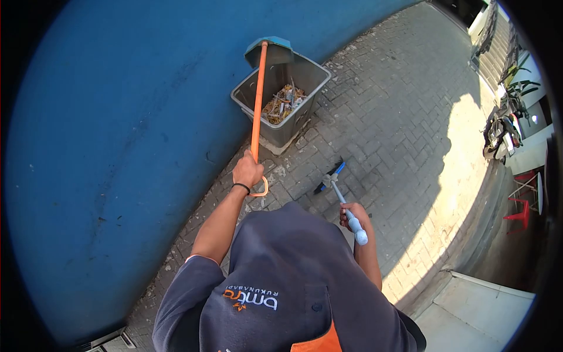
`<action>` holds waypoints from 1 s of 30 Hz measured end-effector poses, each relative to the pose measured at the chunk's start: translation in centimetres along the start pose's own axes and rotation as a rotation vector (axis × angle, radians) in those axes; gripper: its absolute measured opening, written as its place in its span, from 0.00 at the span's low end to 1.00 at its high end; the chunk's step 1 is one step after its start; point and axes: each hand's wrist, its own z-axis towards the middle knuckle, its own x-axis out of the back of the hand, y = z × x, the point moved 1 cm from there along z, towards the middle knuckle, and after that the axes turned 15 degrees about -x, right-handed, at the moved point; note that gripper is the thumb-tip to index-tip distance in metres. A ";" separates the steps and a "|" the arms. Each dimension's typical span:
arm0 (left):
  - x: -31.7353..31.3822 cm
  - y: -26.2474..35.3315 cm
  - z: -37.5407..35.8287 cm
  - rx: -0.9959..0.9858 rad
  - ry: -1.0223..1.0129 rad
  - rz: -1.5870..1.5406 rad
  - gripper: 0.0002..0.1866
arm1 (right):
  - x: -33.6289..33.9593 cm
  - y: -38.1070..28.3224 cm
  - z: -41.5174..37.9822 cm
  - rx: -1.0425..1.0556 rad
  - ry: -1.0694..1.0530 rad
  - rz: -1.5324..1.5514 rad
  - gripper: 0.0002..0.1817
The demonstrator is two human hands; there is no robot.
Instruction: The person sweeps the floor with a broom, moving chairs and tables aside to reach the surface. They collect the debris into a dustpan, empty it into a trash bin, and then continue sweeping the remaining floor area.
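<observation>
My left hand (247,170) is wrapped round the orange handle (258,100) of a long-handled dustpan. Its teal pan (271,43) is at the far rim of a grey bin (319,73), raised and tilted over the opening. Dry leaves and bits of litter (285,102) lie inside the bin. In my right hand (356,215), fingers closed round the pale grey-blue stick, is a broom (340,193). The broom's blue head with dark bristles (329,178) is low over the paving, in front of the bin.
A blue wall (129,117) runs along the left, right beside the bin. Grey brick paving (387,111) stretches ahead, with a sunlit strip on the right. Further right are a parked motorcycle (502,132), plants (519,88) and a red stool (518,212).
</observation>
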 end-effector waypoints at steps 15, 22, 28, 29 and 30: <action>0.8 -0.9 -2.6 -0.060 0.101 -0.405 0.15 | -0.1 0.6 2.0 -0.081 0.018 -0.025 0.11; 5.9 -4.0 -11.1 0.013 0.108 -0.931 0.14 | -2.7 -1.7 4.1 -0.146 -0.056 -0.133 0.09; 8.2 -8.6 -23.9 0.101 0.197 -1.091 0.14 | -7.3 -0.1 6.7 -0.183 -0.131 -0.239 0.09; 8.4 -9.7 -26.5 0.120 0.224 -1.053 0.14 | -9.3 1.0 5.8 -0.180 -0.127 -0.279 0.09; 8.0 -11.5 -29.2 0.131 0.237 -0.946 0.15 | -11.3 2.3 5.2 -0.179 -0.121 -0.318 0.09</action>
